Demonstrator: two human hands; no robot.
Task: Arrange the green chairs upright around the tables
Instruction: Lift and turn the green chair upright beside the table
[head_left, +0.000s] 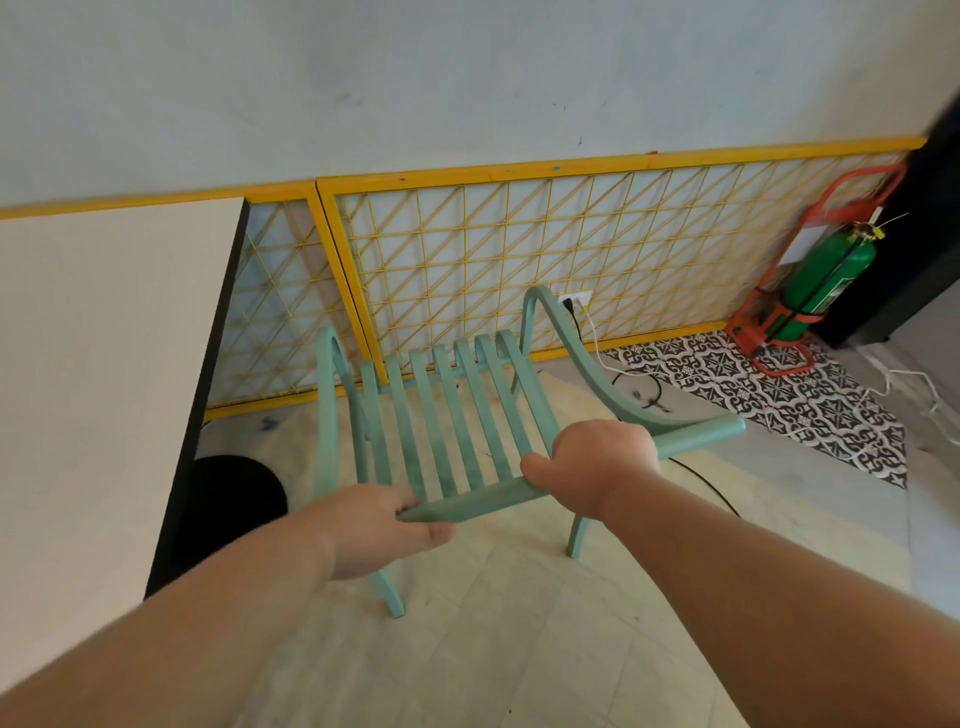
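Observation:
A pale green slatted chair (457, 410) stands in front of me with its back toward me and its legs on the floor. My left hand (374, 525) grips the left end of the chair's top rail. My right hand (592, 467) grips the rail near the right armrest. The chair faces the wall, just right of a white table (104, 389) with a black edge. The seat is hidden behind the back slats.
A yellow lattice panel (519, 249) runs along the wall. A green fire extinguisher (826, 280) in a red stand sits at the right. Cables (639, 384) trail on the floor near a wall socket. A black round table base (234, 499) sits under the table.

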